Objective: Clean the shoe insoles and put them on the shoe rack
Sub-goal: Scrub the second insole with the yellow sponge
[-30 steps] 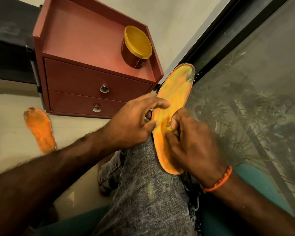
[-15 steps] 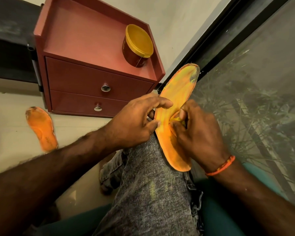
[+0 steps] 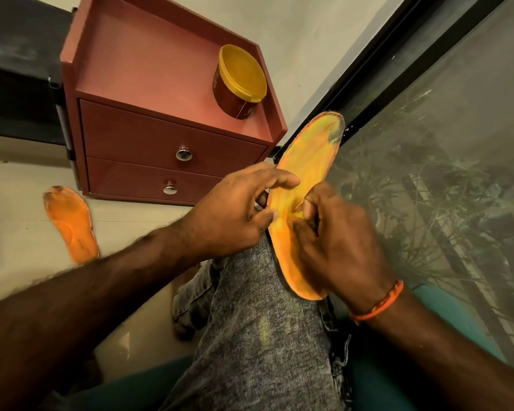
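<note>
Insole [image 3: 304, 170] on knee: left hand [image 3: 235, 215] pinches 9 o'clock edge, right hand [image 3: 336, 247] pinches sth small, rubbing mid. Brace firm, short strokes twd dirty 12 o'clock tip.

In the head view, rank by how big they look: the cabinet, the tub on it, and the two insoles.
1. Cabinet
2. Held insole, though nearness inflates it
3. Floor insole
4. Tub, close to the floor insole

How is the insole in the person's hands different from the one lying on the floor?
The held insole is propped on the knee, gripped by the left hand and right hand; the floor insole lies flat, untouched. The held insole looks yellow-streaked; the floor insole is plain orange, dark at its toe. Both are orange and worn.
</note>
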